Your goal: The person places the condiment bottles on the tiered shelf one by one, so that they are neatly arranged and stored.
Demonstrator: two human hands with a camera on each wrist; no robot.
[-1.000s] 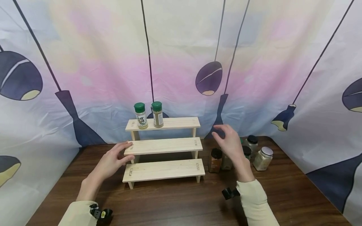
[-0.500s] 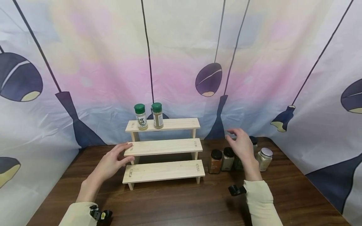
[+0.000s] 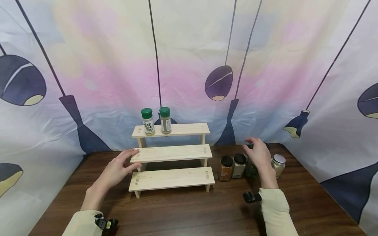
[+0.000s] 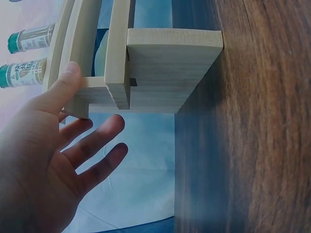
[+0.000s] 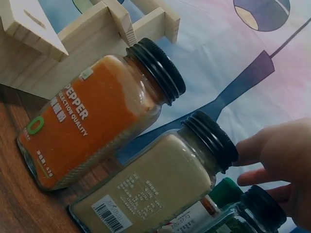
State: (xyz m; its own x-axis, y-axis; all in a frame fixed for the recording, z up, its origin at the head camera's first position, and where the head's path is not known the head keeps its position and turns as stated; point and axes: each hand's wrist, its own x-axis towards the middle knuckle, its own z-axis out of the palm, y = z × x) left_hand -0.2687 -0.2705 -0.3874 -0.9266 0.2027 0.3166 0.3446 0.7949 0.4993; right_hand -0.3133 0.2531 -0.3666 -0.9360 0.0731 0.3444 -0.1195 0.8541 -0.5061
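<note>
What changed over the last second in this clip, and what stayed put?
The right hand moved rightward and down from near the wooden shelf to the cluster of spice jars on the table, its fingers now over a green-capped bottle; no firm grip shows. The left hand stayed at the middle step's left end; the two bottles on top stayed put.

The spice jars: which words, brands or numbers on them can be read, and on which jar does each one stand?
"PEPPER" and "SELECTION QUALITY": orange jar.
Barcode and small print, too small to read: pale jar.
Labels too blurred to read: two green-capped bottles on the rack's top shelf.
Dark jar near the right hand: label unreadable.
</note>
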